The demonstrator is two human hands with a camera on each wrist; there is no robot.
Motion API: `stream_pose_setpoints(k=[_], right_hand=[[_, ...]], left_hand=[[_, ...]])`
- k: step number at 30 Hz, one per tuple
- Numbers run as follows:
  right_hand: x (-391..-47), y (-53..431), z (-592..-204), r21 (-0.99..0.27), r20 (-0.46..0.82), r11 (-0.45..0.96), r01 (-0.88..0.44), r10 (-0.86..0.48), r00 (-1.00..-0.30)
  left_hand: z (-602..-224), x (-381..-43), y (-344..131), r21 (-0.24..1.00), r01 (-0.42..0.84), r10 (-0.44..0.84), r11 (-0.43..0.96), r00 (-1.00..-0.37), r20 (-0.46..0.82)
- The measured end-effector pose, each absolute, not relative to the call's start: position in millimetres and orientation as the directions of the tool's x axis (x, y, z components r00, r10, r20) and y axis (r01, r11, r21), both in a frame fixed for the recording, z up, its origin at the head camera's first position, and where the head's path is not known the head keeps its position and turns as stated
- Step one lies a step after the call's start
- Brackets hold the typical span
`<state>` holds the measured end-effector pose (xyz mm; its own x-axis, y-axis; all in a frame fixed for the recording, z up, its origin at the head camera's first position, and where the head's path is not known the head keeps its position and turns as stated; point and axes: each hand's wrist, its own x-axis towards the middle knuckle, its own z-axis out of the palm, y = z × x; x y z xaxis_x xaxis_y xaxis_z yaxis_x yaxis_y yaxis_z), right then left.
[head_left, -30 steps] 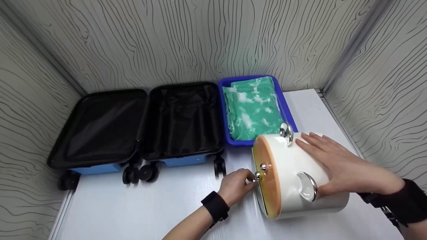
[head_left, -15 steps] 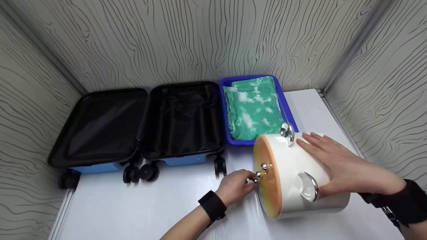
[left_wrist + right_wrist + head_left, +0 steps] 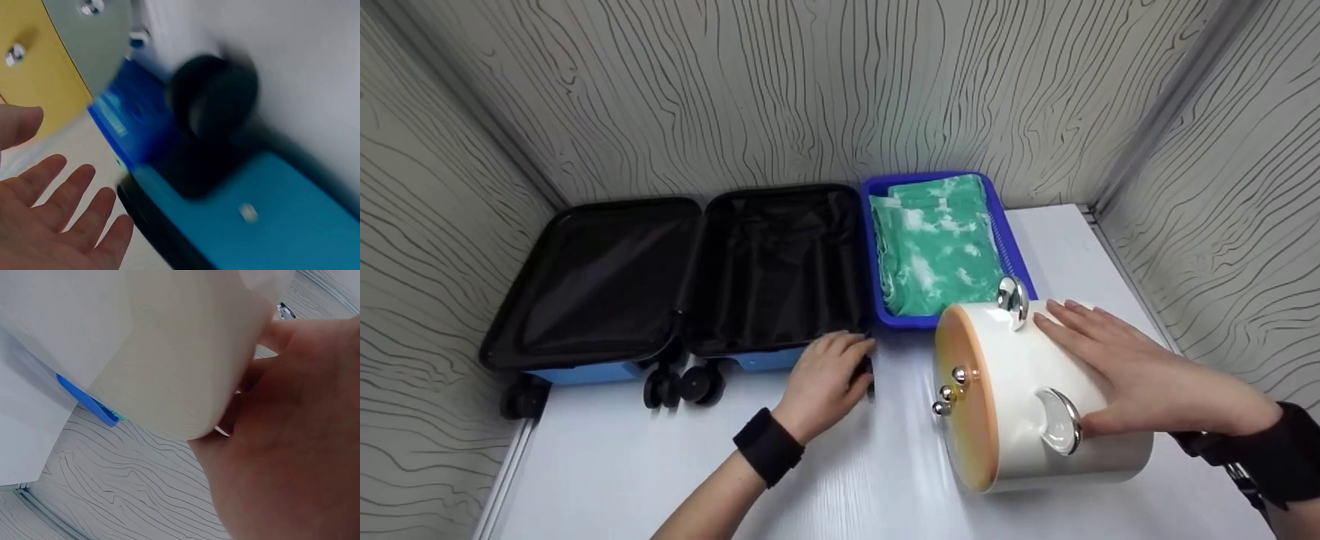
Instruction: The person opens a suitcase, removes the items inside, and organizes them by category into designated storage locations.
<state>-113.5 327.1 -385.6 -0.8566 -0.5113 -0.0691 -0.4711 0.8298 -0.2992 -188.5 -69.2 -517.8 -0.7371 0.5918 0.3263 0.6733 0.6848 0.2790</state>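
Note:
A white rounded storage box (image 3: 1035, 382) lies on the white table at the right, with chrome handles and an amber see-through front (image 3: 966, 442) that carries small chrome knobs (image 3: 946, 393). My right hand (image 3: 1140, 367) rests spread on its upper side, thumb by the nearer handle (image 3: 1061, 424). In the right wrist view, that hand (image 3: 292, 422) lies along the box's pale wall (image 3: 169, 365). My left hand (image 3: 823, 386) is off the box, over the near edge of the open suitcase (image 3: 780, 270), partly covering a wheel. Seen from the left wrist, its fingers (image 3: 73, 188) are loosely spread and hold nothing.
Both black-lined suitcase halves lie open, the other half (image 3: 592, 285) further left, with black wheels (image 3: 701, 384) at the near side. Behind the box, a blue basket (image 3: 911, 322) holds folded green-and-white cloth (image 3: 937, 251). Patterned walls (image 3: 780, 97) enclose the table.
My left hand has let go of the knobs on the box front and moved left and away to the suitcase's near edge. The right hand has stayed on the box.

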Motion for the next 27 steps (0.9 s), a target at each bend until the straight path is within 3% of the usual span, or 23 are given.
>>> stream_pose_setpoints(k=[11, 17, 27], right_hand=[[-136.2, 312.4, -346.1, -0.391, -0.219, 0.872, -0.295, -0.4, -0.89], [-157.4, 290.3, -337.8, -0.257, -0.23, 0.94, -0.223, -0.284, -0.931], [-178.3, 267.7, -336.6, -0.099, -0.146, 0.953, -0.287, -0.299, -0.943]], left_hand=[[-529.7, -222.4, -172.6, 0.243, 0.358, 0.29, 0.902, -0.917, 0.274], [-543.3, -232.4, -198.9, 0.277, 0.243, 0.199, 0.93, -0.964, 0.178], [-541.6, -247.7, -201.9, 0.293, 0.202, 0.184, 0.935, -0.979, 0.088]])
